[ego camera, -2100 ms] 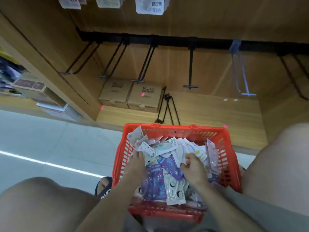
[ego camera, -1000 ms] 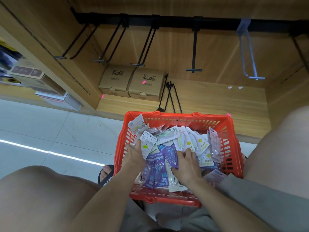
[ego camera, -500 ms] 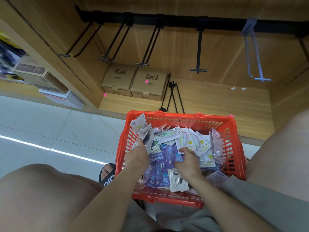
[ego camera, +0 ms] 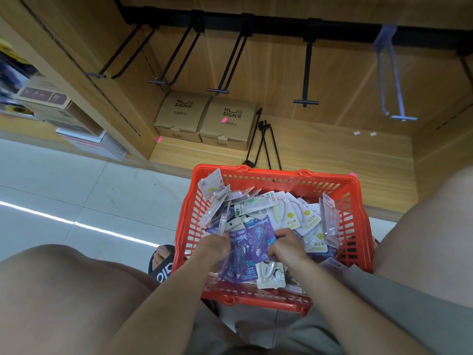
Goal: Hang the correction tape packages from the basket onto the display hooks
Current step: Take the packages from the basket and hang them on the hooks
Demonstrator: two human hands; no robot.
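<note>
Wooden display bay across the top, backed by a black rail carrying a row of display hooks, all bare, most likely awaiting stock. Two cardboard boxes parked side by side on the bay's bottom shelf, beside a few loose spare hooks lying flat, probably set aside out of the way. Red basket placed on the floor right against the shelf edge and between the knees, presumably to keep the load within easy reach of both hands and just below the hooks. Inside, a loose heap of correction tape packages, white-and-yellow cards leaning toward the far and right walls, clear blisters tipped against the left wall, none yet on a hook. At the near middle, purple packages gathered upright into a small stack, apparently being squared so the hang holes line up for one pass onto a hook. Left hand curled against the stack's left edge, fingers bent round it, gripping. Right hand curled likewise on the right edge, fingers folded over the cards, pinching them from that side. White package lying flat just below the right hand, untouched as far as can be told.
</note>
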